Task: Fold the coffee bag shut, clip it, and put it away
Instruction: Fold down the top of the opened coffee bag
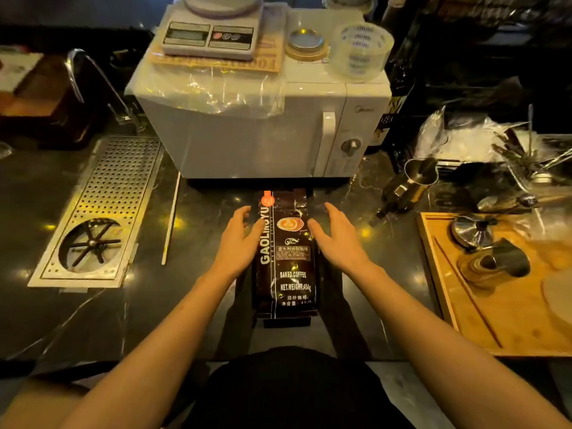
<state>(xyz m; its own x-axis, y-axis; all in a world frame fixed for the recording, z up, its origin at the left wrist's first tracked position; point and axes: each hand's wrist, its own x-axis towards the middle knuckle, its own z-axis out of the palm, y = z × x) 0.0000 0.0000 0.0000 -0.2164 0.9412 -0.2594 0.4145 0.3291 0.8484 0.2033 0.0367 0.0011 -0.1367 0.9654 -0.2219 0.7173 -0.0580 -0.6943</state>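
A dark brown coffee bag [288, 267] with white lettering and an orange tab at its top stands on the black counter in front of the microwave. My left hand [240, 239] is at the bag's left side, fingers spread, thumb touching the front near the lettering. My right hand [339, 239] is at the bag's right side, fingers apart, thumb at the bag's edge. Neither hand has closed around the bag. The bag's top looks flat and upright. No clip is visible.
A white microwave [263, 131] stands right behind the bag, with a scale [210, 35] and a tape roll [360, 49] on top. A perforated drain tray [99, 215] lies at left. A steel pitcher [416, 184] and a wooden tray [507, 305] with tools are at right.
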